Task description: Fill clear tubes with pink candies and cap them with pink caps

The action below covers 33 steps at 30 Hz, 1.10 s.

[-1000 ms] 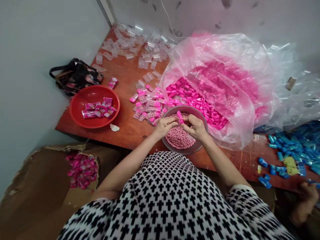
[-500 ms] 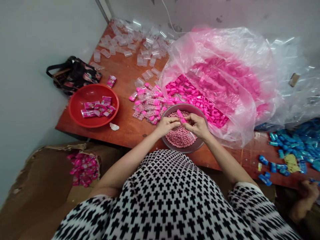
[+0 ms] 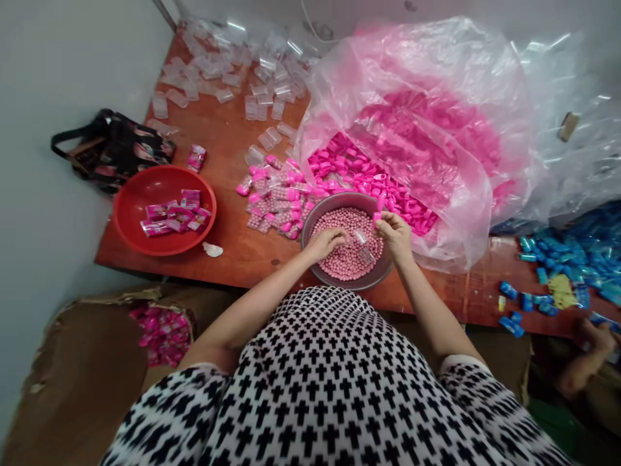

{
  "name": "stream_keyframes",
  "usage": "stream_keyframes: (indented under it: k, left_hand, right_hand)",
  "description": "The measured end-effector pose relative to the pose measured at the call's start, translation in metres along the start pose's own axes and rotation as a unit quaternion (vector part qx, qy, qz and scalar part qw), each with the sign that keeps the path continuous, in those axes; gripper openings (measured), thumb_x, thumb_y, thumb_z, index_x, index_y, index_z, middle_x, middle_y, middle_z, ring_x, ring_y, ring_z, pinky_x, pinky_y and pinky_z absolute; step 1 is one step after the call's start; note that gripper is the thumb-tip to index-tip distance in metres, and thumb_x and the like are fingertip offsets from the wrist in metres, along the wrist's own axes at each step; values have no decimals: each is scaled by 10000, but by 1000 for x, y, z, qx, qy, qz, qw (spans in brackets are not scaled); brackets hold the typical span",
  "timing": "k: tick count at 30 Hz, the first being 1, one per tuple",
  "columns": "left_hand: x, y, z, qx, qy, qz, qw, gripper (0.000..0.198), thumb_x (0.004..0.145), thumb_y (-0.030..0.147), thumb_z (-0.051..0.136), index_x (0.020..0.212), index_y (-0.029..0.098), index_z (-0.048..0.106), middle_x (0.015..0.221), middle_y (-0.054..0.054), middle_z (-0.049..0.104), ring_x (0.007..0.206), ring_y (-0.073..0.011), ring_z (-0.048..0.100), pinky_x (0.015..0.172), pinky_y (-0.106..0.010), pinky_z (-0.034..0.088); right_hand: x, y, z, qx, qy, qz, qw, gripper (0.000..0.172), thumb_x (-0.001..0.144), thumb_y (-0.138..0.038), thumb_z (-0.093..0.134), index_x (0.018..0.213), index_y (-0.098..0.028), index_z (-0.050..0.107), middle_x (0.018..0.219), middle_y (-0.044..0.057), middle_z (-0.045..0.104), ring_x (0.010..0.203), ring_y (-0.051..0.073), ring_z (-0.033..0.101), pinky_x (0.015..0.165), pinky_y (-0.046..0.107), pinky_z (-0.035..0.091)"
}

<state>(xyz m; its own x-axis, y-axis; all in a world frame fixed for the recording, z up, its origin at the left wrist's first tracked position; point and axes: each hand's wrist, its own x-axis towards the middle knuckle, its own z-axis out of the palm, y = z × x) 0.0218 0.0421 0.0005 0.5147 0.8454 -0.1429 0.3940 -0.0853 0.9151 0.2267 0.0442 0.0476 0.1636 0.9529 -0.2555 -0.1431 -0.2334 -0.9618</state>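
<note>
A grey bowl (image 3: 310, 223) full of round pink beads (image 3: 339, 262) stands at the table's front edge. My left hand (image 3: 326, 244) dips over the beads from the left, fingers drawn together; whatever is at the fingertips is too small to make out. Small clear plastic containers (image 3: 367, 255) lie on the beads just right of it. At the bowl's right rim, my right hand (image 3: 396, 234) pinches a bright pink plastic cap (image 3: 378, 213) between thumb and fingers. Behind the bowl spreads a heap of similar pink caps (image 3: 349, 162), spilling from a large clear bag (image 3: 466, 213).
Left of the bowl lie bead-filled containers with pink caps (image 3: 279, 194). A red bowl (image 3: 129, 223) holds pink packets, beside a dark handbag (image 3: 114, 145). Clear empty containers (image 3: 194, 71) cover the back left. Blue pieces (image 3: 557, 259) and another person's hand (image 3: 594, 340) are at the right.
My hands have separated: the right has moved right to the bowl's rim with a pink cap, while the left stays over the beads. The whole view has shifted slightly.
</note>
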Motion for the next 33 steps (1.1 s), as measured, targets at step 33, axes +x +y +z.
stream_keyframes:
  k: [33]
  left_hand:
    - [-11,32,15,-181,80,70,978,375,836,404,563,1060,120,663,1067,-116,657,960,-196,628,859,-338,509]
  right_hand:
    - [-39,-38,-5,-364,-193,-280,867,235,860,-362,574,1023,-216,661,800,43,633,710,146,560,684,285,462]
